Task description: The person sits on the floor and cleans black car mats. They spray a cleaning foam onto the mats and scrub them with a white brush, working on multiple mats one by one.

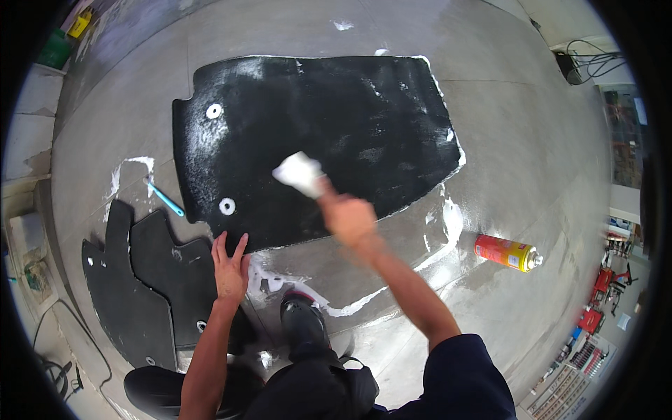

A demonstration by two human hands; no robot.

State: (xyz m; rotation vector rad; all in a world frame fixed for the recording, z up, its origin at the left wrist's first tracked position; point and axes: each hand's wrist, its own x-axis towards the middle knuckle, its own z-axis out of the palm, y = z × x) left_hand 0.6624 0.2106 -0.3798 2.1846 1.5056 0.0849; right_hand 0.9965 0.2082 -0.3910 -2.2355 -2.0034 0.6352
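A large black car floor mat [315,126] lies flat before me, with patches of white foam on its surface and along its rim. My right hand [350,218] grips a brush [302,170] by its handle, over the middle of the mat. The brush head looks white and blurred, so I cannot tell whether it touches the mat. The fingers of my left hand [231,270] are spread on the mat's near left edge, holding nothing. Two white rings, an upper ring [213,111] and a lower ring [227,206], sit near the mat's left side.
Smaller black mats [126,299] lie at the lower left, partly overlapping. Beside them is a light-blue handled brush [167,199]. A red and yellow spray can [508,253] lies on its side at right. White foam streaks [362,304] mark the grey floor [504,131]. Tools [593,315] line the right rim.
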